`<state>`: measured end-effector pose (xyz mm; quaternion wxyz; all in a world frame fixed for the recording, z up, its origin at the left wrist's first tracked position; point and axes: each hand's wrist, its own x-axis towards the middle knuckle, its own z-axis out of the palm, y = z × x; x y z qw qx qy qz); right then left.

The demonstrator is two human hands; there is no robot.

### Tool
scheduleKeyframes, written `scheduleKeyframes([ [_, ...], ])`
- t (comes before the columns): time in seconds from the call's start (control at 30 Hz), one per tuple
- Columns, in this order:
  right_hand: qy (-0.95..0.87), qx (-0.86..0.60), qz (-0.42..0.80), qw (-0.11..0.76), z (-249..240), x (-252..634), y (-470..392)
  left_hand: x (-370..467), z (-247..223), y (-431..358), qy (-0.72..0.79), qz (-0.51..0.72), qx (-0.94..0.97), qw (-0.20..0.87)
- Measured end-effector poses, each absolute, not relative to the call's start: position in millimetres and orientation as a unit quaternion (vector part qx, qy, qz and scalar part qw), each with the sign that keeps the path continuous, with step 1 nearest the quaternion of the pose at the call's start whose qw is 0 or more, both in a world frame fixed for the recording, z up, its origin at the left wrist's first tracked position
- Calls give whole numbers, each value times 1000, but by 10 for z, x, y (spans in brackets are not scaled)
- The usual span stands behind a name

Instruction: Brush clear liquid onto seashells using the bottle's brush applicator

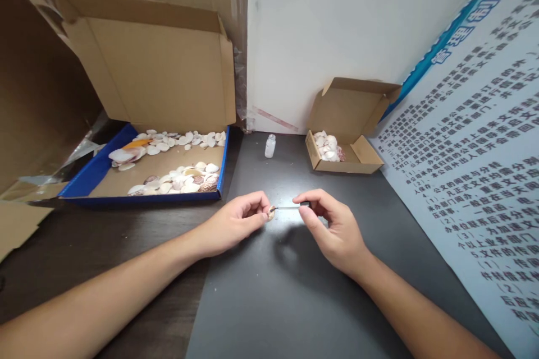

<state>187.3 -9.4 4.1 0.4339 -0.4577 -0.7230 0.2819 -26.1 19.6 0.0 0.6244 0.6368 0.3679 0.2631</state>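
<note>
Between thumb and fingertips, my left hand (238, 221) pinches a small brownish seashell (270, 214) above the dark table. My right hand (334, 227) is closed on the black cap of a thin-stemmed cap brush (288, 208). The dark tip of the brush is at the shell, seemingly touching its upper edge. Beyond both hands stands a small clear bottle (270, 147), upright and uncapped, with whitish contents or a whitish wall; which one I cannot tell.
At left, an open blue-sided cardboard box (168, 199) holds many shells (196, 178) in two groups. A smaller open carton (349, 167) with white shells (327, 147) stands back right. A white panel (320, 22) rises behind, and a printed board (471, 123) leans along the right.
</note>
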Motion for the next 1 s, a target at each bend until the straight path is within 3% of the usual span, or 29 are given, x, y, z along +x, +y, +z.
scheduleKeyframes([
  [1.0, -736, -431, 274, 443, 20, 1885, -70, -269, -27, 201, 366, 257, 642, 623],
])
